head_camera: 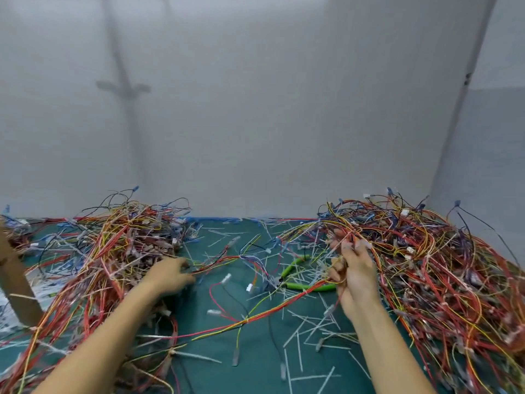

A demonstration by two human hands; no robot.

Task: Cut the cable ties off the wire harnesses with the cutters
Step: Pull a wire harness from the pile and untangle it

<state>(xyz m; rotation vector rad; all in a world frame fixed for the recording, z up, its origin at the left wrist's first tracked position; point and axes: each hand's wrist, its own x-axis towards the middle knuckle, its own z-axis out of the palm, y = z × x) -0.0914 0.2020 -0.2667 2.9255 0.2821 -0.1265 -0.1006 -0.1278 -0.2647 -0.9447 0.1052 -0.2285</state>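
- Wire harnesses lie in two tangled heaps, one at either side of a green mat, with loose strands trailing across the middle.
- Cutters, green-handled, lie on the mat between the heaps, just left of the right hand. Neither hand is on them.
- Right hand is raised at the inner edge of the right heap, fingers curled round a bunch of wires lifted from it.
- Left hand reaches to the edge of the left heap, fingertips among thin strands. Motion blur here; I cannot tell whether it pinches one or only touches.
- Hands are well apart.
- Cut ties, pale strips, are scattered over the mat.
- Handling, as a judgement: the wires look thin, light and limp, so they should sag and snag on neighbours when lifted. Connector ends may catch.
- Best hold is probably on the bundle just beside a tie, where the wires are gathered and firm; pulling a single strand risks dragging the whole heap.
- Cardboard upright stands at the far left.
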